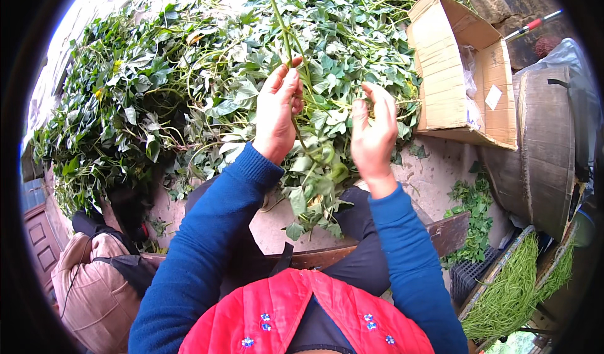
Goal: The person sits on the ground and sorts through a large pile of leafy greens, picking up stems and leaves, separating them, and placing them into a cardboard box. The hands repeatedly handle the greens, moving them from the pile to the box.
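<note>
My left hand (281, 105) is closed around a green leafy vine (281, 17), pinching its stem between thumb and fingers. The stem rises past the fingertips toward the top of the view. Below the hand, the vine's leaves (305, 190) dangle between my knees. To the right, my right hand (375, 127) is raised with thumb and fingers apart and nothing visible between them. Beyond both hands spreads a big heap of leafy vines (157, 96).
An open cardboard box (434, 71) with plastic inside stands right of the heap. Beside it is a large brown round container (544, 140). Baskets of thin green stalks (506, 291) sit at lower right. Another person (100, 285) is at lower left. A wooden bench (450, 233) runs beneath me.
</note>
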Motion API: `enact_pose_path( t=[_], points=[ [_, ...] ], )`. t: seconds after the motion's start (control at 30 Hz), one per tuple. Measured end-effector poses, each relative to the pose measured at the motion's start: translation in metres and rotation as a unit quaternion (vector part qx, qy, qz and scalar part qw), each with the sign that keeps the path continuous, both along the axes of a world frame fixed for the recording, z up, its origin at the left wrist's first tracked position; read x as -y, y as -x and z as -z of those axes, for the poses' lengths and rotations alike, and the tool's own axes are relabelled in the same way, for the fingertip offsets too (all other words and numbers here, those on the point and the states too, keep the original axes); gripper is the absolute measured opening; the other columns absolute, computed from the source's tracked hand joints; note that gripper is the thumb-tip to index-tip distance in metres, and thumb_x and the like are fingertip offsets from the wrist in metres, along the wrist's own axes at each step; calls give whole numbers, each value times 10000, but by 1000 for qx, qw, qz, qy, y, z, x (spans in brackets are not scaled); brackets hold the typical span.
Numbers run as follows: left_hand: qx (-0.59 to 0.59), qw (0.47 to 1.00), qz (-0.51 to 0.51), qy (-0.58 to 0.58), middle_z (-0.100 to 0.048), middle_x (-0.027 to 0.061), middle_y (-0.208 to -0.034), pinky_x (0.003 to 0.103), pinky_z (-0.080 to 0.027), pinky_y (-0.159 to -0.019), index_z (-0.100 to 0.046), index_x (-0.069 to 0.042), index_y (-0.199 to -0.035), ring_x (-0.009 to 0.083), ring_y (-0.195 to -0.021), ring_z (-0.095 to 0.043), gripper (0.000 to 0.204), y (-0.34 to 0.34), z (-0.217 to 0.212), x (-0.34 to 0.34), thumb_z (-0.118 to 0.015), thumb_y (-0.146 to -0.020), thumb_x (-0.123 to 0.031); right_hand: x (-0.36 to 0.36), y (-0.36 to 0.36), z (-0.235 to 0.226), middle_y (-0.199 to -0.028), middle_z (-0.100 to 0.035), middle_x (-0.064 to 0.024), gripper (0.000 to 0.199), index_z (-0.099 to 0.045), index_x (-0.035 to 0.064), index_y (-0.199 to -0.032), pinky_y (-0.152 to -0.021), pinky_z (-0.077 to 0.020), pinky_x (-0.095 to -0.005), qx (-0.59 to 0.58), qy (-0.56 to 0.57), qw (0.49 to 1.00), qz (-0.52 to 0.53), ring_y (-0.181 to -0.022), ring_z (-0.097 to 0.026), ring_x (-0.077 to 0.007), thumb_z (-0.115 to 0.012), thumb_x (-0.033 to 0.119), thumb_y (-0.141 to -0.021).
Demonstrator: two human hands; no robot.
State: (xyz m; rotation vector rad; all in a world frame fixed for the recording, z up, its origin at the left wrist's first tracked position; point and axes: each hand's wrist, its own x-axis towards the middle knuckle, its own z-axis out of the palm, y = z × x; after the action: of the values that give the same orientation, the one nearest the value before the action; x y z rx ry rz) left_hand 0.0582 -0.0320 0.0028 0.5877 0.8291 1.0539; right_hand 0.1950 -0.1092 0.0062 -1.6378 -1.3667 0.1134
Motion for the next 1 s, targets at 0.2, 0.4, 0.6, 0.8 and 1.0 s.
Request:
enact_pose_path(
  t=[0.2,0.4,0.6,0.8,1.0],
  points=[
    [16,998,-10,-61,-574,-10,-943,177,-423,-640,-435,-48,-1339,26,-704,-486,469,-10,13,3,-542,-883,-14,3,44,-20,-1172,-584,-153,317,-583,-2,-1127,-1047,-307,-456,134,-47,966,-217,-1142,-530,-280,-564,190,-875],
    [147,989,8,1,-527,-12,-811,204,-355,-561,-478,-73,-1266,62,-618,-411,339,13,2,-25,-504,-928,-84,5,3,-13,-1036,-644,-159,256,-616,9,-1066,-958,-401,-396,33,37,994,-94,-991,-611,-270,-612,130,-840],
    [247,963,111,-11,-571,63,-942,213,-403,-623,-364,-63,-1355,79,-685,-474,431,10,0,-22,-485,-946,-126,6,9,5,-772,-634,-137,224,-660,18,-896,-759,-452,-402,2,122,968,-220,-762,-591,-301,-653,213,-785],
    [-178,946,244,-121,-627,60,-1030,241,-445,-830,-494,-12,-1263,91,-918,-566,467,1,-1,-6,-628,-877,-238,2,4,4,-684,-620,-139,147,-668,19,-816,-568,-467,-353,-79,162,980,-84,-605,-586,-302,-663,162,-788],
    [-119,961,221,-114,-658,14,-817,222,-468,-663,-635,-25,-1033,69,-705,-583,185,4,1,-7,-595,-888,-132,-1,-13,-13,-919,-651,-33,235,-630,-51,-1025,-758,-459,-238,-463,241,838,-159,-803,-579,-99,-583,133,-885]
  ],
)
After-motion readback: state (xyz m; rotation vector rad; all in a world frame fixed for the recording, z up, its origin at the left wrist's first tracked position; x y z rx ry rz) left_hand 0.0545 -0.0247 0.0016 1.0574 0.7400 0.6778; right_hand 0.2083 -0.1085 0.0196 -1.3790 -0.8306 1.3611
